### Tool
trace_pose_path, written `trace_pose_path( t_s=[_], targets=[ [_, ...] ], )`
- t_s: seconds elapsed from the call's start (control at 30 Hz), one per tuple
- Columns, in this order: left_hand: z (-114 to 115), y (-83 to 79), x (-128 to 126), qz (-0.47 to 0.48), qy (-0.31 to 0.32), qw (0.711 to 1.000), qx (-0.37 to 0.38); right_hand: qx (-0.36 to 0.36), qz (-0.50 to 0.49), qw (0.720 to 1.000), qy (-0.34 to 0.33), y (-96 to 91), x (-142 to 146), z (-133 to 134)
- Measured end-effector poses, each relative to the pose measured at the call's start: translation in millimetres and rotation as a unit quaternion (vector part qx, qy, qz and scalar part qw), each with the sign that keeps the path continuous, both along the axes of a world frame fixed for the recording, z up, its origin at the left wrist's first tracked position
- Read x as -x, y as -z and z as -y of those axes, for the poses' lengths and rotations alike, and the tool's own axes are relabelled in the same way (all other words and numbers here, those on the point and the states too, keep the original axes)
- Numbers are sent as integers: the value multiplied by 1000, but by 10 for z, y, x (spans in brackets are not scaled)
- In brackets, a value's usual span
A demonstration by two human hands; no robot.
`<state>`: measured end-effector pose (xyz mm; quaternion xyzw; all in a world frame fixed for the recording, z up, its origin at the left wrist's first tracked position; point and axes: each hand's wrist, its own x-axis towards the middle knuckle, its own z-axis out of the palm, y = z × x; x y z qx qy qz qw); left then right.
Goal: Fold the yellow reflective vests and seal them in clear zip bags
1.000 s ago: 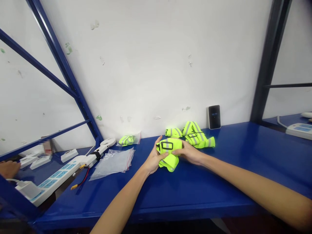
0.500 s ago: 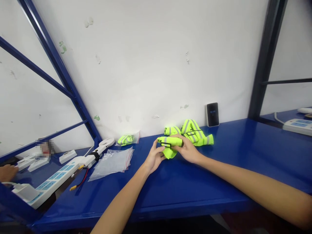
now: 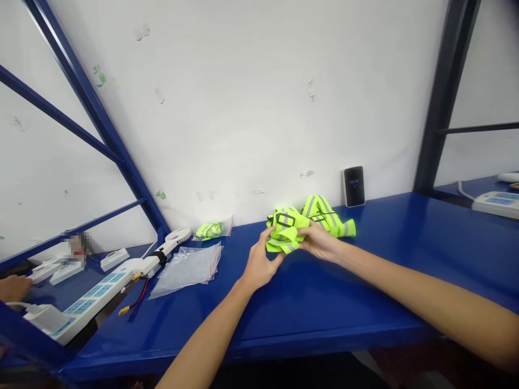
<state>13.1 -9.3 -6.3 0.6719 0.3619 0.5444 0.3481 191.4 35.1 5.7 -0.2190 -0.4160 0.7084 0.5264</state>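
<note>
From the head view, the left hand and right hand grip a bunched hi-vis vest between them, its neon yellow cloth and grey reflective bands folded over on themselves. A black buckle loop sits on top. The vest is at the middle of the surface, near its back edge; whether it rests there or is held just above it, I cannot tell. The left fingers are curled against its near side, and the right fingers pinch the folds from the other side. An even squeeze from both sides seems the best way to keep these slippery folds from sliding apart.

A second vest lies just behind and to the right, touching or almost touching the bundle, beside a black device with a small lit screen. Further left on the surface are a folded vest in a bag, clear zip bags, a white fan and a power strip with a red-and-black wire. A co-worker's hand shows at the far left, past a blue steel frame against the scuffed white wall.
</note>
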Motion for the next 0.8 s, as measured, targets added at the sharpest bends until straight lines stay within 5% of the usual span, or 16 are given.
trace_pose_path(
  t_s=[0.37,0.6,0.8],
  targets=[
    [-121,-19,196,-247,-80,942,-212,33,60,991,-113,125,5,48],
    [-65,-88,184,-254,7,945,-205,55,87,983,-153,158,23,106],
    [-30,-86,122,-182,35,975,-121,45,94,982,-155,182,28,112]
  ],
)
